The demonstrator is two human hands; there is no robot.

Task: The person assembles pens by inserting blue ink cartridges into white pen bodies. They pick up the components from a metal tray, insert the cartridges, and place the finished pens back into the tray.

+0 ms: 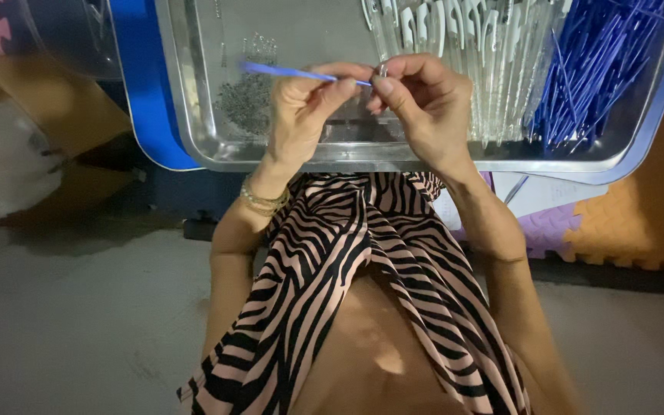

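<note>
My left hand (pixel 301 111) pinches a thin blue pen refill (pixel 286 72) that points left over a metal tray (pixel 194 146). My right hand (pixel 424 100) pinches a small metal spring (pixel 383 71) at the refill's right tip, fingertips of both hands almost touching. Both hands hover above the tray's near rim. A bead bracelet sits on my left wrist.
The tray holds a pile of small springs (pixel 247 100), a heap of clear and white pen barrels (pixel 470 46) and a heap of blue refills (pixel 593 61). A blue bin lid (pixel 144 84), a cardboard box (pixel 48 100) and foam floor mats (pixel 624 223) surround it.
</note>
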